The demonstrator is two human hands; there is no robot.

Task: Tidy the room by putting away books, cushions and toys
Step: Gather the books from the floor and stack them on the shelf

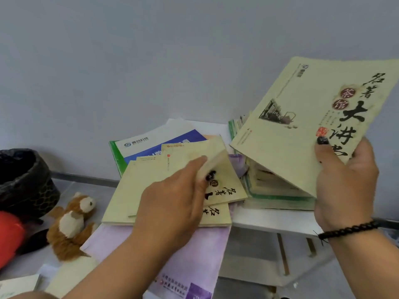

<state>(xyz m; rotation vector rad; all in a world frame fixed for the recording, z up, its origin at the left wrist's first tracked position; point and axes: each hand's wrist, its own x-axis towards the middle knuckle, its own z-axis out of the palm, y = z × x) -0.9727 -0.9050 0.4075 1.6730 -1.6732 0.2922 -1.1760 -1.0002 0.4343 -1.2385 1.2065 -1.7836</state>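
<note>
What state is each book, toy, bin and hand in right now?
right hand: holds the raised cream book, tilted, clear of the stack
left hand: pinches the top cream book of the pile, its corner lifted
book stack: lying flat on the white table
blue-and-white book: flat, partly covered
plush toy: lying on the floor
bin: black bag-lined, open

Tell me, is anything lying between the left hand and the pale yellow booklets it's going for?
Nothing visible does. The left hand already grips the top pale yellow paper booklet by its edge, lifting it off the others. The right hand holds another yellow booklet up, clear of the pile.
</note>
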